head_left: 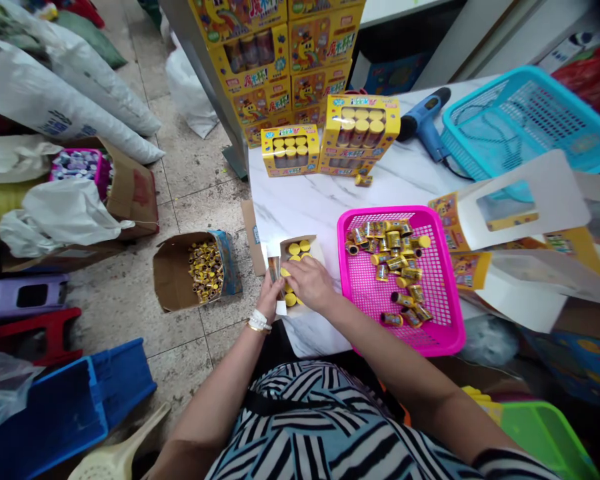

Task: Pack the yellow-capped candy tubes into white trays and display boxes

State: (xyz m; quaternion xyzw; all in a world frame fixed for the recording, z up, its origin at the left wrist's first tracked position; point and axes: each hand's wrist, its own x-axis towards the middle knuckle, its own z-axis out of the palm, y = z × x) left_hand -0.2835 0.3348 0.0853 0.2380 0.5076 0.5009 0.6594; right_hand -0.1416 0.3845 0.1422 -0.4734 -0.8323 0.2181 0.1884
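Observation:
An opened display carton lies at the table's near left edge, with several yellow-lidded small cups standing in it in rows. My left hand is closed on the carton's left side, by its window and raised flap. Over the carton, my right hand has its fingers bent down onto a yellow-lidded cup; its fingertips are partly hidden. To the right, a pink basket holds loose small cups with yellow lids, many on their sides.
Packed yellow cartons stand behind, with a taller stack further back. A blue heat gun lies beside a turquoise basket. Unfolded cartons crowd the right. On the floor, a cardboard box holds more cups.

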